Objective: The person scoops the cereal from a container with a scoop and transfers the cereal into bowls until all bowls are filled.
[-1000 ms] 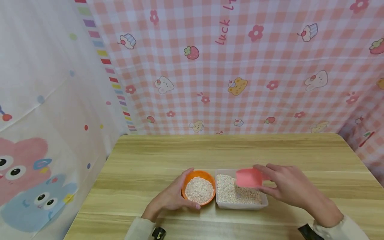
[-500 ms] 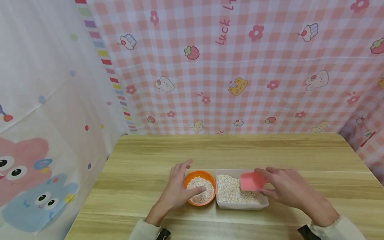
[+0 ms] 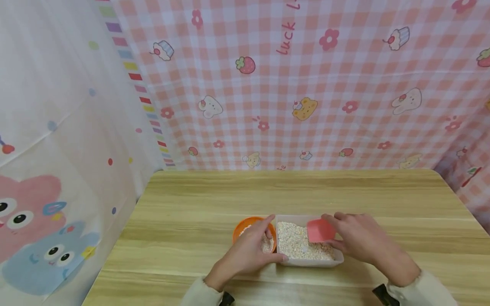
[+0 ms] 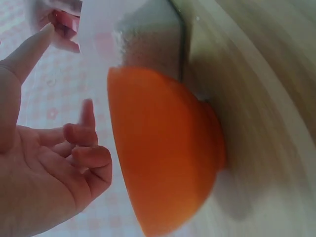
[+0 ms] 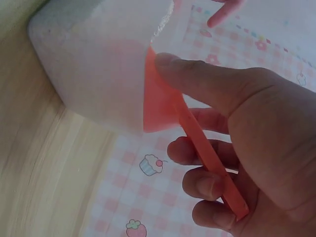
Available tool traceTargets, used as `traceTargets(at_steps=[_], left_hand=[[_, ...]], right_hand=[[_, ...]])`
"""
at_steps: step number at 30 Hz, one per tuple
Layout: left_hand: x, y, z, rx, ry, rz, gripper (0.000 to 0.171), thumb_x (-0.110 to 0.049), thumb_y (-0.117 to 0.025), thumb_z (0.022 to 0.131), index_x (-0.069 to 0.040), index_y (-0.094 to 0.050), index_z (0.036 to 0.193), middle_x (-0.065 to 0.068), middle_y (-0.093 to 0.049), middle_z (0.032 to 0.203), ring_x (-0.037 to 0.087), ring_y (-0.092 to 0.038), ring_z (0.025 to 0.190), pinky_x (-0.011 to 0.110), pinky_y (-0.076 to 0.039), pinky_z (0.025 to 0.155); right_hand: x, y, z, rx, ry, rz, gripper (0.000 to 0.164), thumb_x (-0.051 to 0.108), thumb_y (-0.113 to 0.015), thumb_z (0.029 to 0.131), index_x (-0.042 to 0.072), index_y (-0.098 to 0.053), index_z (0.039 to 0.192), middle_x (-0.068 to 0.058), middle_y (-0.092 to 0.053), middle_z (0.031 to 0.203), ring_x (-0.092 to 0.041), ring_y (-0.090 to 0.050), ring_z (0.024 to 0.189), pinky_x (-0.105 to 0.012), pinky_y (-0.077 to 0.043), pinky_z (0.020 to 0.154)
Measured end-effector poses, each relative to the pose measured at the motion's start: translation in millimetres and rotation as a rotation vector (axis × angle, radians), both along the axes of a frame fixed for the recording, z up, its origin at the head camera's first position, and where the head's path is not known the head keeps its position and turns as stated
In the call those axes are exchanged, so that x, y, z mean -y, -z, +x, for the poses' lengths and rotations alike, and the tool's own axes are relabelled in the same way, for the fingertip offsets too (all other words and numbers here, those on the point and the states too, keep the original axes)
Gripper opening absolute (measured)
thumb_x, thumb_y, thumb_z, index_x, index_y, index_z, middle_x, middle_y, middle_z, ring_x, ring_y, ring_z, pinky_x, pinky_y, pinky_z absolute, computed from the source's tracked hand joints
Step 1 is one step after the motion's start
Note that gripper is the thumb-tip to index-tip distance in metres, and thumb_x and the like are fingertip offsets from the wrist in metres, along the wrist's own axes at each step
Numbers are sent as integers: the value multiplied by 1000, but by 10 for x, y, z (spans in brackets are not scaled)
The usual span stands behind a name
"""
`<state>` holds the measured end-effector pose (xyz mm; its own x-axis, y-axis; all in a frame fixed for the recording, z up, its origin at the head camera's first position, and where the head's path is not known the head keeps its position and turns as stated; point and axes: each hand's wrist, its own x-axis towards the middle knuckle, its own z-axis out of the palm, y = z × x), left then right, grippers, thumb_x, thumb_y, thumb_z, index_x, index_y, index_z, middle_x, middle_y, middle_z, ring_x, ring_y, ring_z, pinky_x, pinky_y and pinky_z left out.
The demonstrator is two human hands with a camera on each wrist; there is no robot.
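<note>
My right hand (image 3: 361,236) grips a pinkish-red scoop (image 3: 320,230), its fingers curled round the handle in the right wrist view. The scoop's head is inside the right part of a translucent white plastic box (image 3: 311,263), which holds pale oat-like flakes (image 3: 292,240). Just left of the box stands an orange bowl (image 4: 158,153) with similar flakes, partly covered in the head view. My left hand (image 3: 249,248) hovers over that bowl, its thumb and forefinger stretched towards the box's left end. Whether they touch the box is unclear. Its other fingers bend loosely and hold nothing.
Box and bowl stand side by side on a light wooden table (image 3: 191,204). A pink checked cloth (image 3: 268,93) hangs behind the table's back edge, and a white printed cloth (image 3: 76,140) hangs at the left.
My left hand has let go of the bowl's side, lifted, and moved right across it to the box. The scoop has shifted slightly right within the box.
</note>
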<state>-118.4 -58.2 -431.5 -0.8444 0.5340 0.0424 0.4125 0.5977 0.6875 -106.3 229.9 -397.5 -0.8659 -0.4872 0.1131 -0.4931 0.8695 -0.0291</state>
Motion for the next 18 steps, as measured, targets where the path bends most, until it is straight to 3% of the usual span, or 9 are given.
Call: traceTargets(at_steps=[7, 13, 18], left_hand=[[-114, 6, -10, 61, 11, -97, 109, -50, -86, 72, -5, -31, 155, -11, -52, 78, 2, -39, 62, 18, -36, 59], [-154, 2, -21, 119, -23, -169, 113, -49, -86, 72, -6, -25, 157, -12, -51, 75, 4, -41, 63, 19, -37, 61], [-178, -16, -60, 147, -27, -176, 112, -46, -86, 74, -6, -23, 157, -12, -53, 75, 5, -43, 63, 20, -38, 62]], right_hand=[[74, 65, -5, 12, -9, 1, 52, 33, -87, 73, 12, -67, 116, 5, -60, 76, -5, -39, 53, -23, -33, 45], [127, 113, -47, 51, -16, -17, 54, 35, -87, 74, 11, -67, 118, 5, -57, 75, -7, -39, 54, -23, -33, 46], [123, 117, -101, 86, -3, -23, 56, 34, -87, 74, 10, -67, 120, 1, -64, 81, -7, -45, 56, -24, -38, 48]])
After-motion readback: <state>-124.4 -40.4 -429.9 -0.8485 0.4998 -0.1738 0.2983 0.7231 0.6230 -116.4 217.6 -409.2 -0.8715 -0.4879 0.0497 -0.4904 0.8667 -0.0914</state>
